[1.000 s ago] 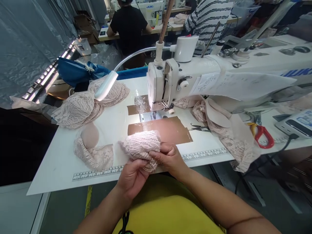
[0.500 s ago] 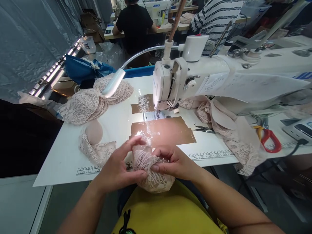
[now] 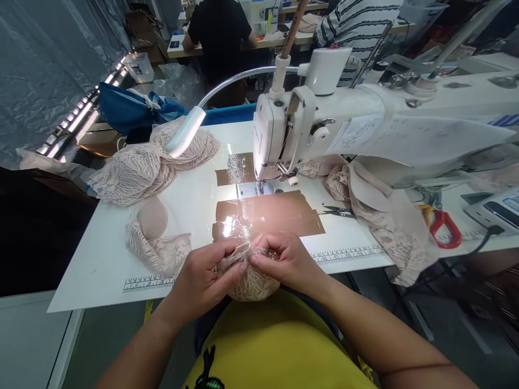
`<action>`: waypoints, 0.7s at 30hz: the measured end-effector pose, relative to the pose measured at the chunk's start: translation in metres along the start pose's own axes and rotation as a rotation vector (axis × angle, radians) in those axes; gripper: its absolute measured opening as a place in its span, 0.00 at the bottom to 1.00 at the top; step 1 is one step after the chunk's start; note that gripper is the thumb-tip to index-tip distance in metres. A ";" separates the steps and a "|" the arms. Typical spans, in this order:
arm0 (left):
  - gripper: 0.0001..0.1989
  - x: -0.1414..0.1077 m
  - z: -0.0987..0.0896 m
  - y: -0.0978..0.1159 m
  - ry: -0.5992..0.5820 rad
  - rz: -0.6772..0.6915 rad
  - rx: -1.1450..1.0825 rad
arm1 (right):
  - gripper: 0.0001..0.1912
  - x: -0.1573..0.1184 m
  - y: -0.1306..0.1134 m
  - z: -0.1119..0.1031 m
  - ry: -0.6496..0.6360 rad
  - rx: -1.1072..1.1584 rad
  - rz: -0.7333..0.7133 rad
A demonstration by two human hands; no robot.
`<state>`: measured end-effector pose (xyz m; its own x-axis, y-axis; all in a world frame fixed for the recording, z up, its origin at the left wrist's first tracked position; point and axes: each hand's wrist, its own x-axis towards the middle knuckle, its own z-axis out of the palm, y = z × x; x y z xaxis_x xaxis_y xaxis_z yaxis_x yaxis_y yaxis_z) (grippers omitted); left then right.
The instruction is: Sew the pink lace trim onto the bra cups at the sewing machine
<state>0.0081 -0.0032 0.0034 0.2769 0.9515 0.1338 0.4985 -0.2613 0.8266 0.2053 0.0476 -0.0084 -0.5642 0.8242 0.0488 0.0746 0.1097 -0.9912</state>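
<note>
A beige lace bra cup (image 3: 255, 283) hangs between my hands at the front edge of the sewing table (image 3: 97, 270). My left hand (image 3: 213, 275) pinches its upper edge between thumb and forefinger. Close beside it, my right hand (image 3: 286, 262) grips the same edge, also thumb against finger. The fingertips of both hands nearly meet. Past my hands stands a white sewing machine (image 3: 275, 135), its needle area above a metal plate (image 3: 247, 189). Brown tape (image 3: 271, 213) covers the tabletop in front of the plate.
Stacked lace cups (image 3: 130, 175) lie at the left behind a single lace piece with a smooth cup (image 3: 153, 219). A lamp (image 3: 186, 132) arches over them. At the right are small black snips (image 3: 338, 211), more lace pieces (image 3: 399, 248) and red-handled scissors (image 3: 446, 229). Two people sit beyond.
My left hand has closed from a spread position onto the lace edge, moving right towards my right hand. The lace cup has been lifted slightly and its upper edge gathered.
</note>
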 end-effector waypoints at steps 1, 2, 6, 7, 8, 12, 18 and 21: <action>0.09 0.001 0.000 0.000 0.013 0.012 0.030 | 0.09 0.000 0.000 0.000 0.006 -0.015 0.010; 0.08 0.002 0.001 0.000 0.025 0.031 0.056 | 0.10 0.000 -0.001 0.000 0.013 -0.032 0.020; 0.04 0.007 0.003 0.001 0.034 0.098 0.078 | 0.11 -0.001 -0.001 -0.002 0.021 -0.100 0.057; 0.04 0.008 0.003 0.001 0.025 0.089 0.048 | 0.10 -0.001 -0.001 -0.003 0.013 -0.116 0.064; 0.04 0.009 0.004 0.002 0.014 0.068 0.009 | 0.09 -0.001 0.000 -0.005 0.008 -0.130 0.067; 0.07 0.011 0.006 0.002 0.008 -0.032 -0.111 | 0.09 0.001 0.000 -0.013 0.038 -0.103 0.021; 0.14 0.018 0.012 0.000 -0.044 -0.133 -0.276 | 0.09 0.006 -0.005 -0.015 -0.071 -0.077 0.014; 0.15 0.021 0.009 -0.004 -0.110 -0.196 -0.425 | 0.10 0.007 -0.007 -0.016 -0.088 0.020 0.043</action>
<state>0.0193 0.0165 -0.0021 0.3081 0.9474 -0.0867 0.1765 0.0326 0.9838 0.2141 0.0615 0.0013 -0.6307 0.7760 -0.0041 0.0841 0.0631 -0.9945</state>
